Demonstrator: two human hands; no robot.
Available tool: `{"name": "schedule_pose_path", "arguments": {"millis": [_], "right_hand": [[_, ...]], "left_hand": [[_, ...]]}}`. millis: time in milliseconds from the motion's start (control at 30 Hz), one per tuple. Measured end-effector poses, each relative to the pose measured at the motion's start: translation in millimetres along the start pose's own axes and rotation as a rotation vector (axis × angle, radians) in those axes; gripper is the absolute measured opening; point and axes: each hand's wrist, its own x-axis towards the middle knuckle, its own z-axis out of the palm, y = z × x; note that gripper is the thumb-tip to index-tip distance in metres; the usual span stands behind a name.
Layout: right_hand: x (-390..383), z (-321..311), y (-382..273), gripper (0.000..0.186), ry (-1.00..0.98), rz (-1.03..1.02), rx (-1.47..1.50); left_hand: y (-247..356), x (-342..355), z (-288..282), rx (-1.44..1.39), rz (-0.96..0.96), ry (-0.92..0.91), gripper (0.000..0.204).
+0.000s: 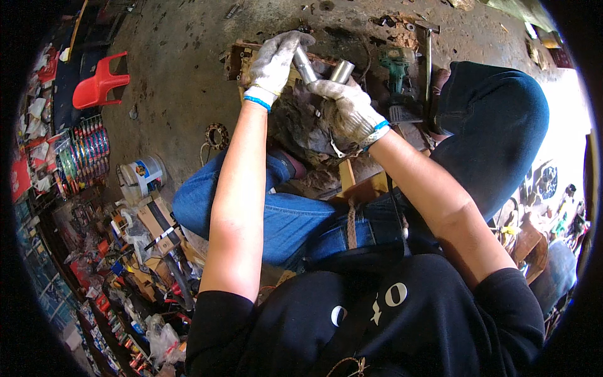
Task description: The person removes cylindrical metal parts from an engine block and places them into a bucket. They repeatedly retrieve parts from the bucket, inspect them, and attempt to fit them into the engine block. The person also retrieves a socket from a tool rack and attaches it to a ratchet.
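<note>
Both my hands wear dirty white knit gloves with blue cuffs. My left hand [274, 64] is closed around the upper end of a slim shiny metal rod [305, 65], which slants down toward my right thumb. My right hand [349, 108] is closed on a short, wider metal cylinder [342, 71] that sticks up between its fingers. The rod's lower end meets the right glove; whether the two metal pieces are joined cannot be seen. Below the hands lies a dark, greasy bundle [295, 119], perhaps cloth, with a small wrench-like metal end [338, 149] beside it.
Behind my left hand is a tan metal casting [240, 61]. To the right lie a green power tool [394, 72] and a long-handled hammer [429, 56]. A ring-shaped part [217, 136], white bucket [142, 176], red chair [100, 83] and cluttered boxes [157, 223] are at left.
</note>
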Motion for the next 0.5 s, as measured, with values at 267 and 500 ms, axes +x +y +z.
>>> {"name": "schedule_pose_path", "arguments": {"millis": [267, 500], "right_hand": [[4.3, -10.1, 1.6, 0.038, 0.016, 0.051, 0.134], [2.7, -9.5, -4.1, 0.040, -0.039, 0.022, 0.221]], "left_hand": [[4.8, -3.5, -1.4, -0.031, 0.032, -0.042, 0.037], [7.5, -7.5, -3.5, -0.060, -0.024, -0.063, 0.041]]}}
